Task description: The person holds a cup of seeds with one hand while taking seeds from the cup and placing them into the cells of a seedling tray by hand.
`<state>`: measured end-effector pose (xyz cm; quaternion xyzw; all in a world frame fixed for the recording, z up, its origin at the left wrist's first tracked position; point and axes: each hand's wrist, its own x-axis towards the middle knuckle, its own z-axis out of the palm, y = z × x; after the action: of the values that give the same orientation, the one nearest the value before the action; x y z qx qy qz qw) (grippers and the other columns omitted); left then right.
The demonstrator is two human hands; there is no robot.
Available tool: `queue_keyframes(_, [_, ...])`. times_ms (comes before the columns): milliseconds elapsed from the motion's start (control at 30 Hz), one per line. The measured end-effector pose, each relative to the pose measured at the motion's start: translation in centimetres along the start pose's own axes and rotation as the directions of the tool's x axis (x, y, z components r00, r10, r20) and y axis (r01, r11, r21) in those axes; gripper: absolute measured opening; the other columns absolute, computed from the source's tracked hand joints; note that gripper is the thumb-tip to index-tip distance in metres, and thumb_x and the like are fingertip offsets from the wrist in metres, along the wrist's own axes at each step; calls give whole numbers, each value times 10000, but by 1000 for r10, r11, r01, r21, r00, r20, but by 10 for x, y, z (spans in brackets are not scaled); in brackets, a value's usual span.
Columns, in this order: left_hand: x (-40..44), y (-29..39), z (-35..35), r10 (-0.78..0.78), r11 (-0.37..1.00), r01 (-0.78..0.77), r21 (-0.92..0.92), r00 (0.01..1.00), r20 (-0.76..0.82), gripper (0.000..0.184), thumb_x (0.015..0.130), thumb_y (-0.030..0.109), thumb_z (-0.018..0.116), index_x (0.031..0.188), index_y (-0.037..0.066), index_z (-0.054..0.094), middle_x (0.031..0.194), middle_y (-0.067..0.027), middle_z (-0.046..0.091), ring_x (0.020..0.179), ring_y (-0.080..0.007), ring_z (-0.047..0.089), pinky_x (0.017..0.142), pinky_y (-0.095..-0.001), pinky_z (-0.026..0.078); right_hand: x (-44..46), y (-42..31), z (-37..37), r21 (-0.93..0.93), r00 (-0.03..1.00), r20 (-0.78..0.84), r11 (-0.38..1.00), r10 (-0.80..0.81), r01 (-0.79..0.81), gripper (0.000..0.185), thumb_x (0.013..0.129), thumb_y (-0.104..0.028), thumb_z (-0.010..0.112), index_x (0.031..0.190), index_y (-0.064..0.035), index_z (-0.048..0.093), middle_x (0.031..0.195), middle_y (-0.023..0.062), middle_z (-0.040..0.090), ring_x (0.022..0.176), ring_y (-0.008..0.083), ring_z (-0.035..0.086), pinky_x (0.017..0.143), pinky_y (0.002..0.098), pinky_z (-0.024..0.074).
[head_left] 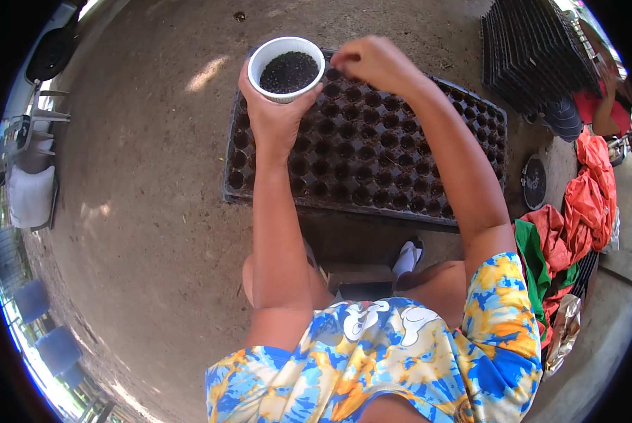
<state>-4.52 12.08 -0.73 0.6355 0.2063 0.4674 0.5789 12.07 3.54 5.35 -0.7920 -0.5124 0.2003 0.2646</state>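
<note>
My left hand (273, 120) is wrapped round a white cup (287, 43), held over the far left part of a black seedling tray (344, 204). Small dark grains, seed-like, fill much of the cup (289, 72). Just right of the cup, my right hand (376, 65) is over the tray's far edge with its fingertips pinched together. Whatever may be between those fingers is too small to make out. Rows of round cells, dark inside, cover the tray, and my forearms hide some of them.
Stacked black trays (531, 53) stand at the far right, near another person's arm (605, 106). A dark round container (534, 182) sits right of the tray. Red cloth (589, 190) and green cloth (531, 243) lie nearby. White chairs (32, 190) line the left side.
</note>
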Motion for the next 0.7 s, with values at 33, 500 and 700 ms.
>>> queue_keyframes(33, [0,-1,-1,5,999,-6,50,1000,9,930,583,55,871,1322,-20,310,1220,-119,507,1117,-206,532,974,-327,440,2,-6,-5,4,994,-56,995,-97,97,205,808,-132,666,988,-44,711,825,76,709,710,164,662,676,290,518])
queue_keyframes(500, [-11,0,15,-24,988,12,151,997,80,976,562,103,884,1345,11,309,1268,-136,486,1153,-237,526,973,-354,442,15,-65,-4,-298,932,266,899,-244,321,101,776,-91,618,828,-20,667,773,143,670,706,240,654,622,353,494])
queue_keyframes(700, [-2,-6,-1,6,998,-5,70,1000,-20,912,579,72,874,1306,-17,331,1226,-126,500,1101,-206,538,956,-331,438,-1,-8,-3,341,985,83,933,-151,115,143,837,-127,657,929,-17,668,816,36,678,736,101,612,656,259,481])
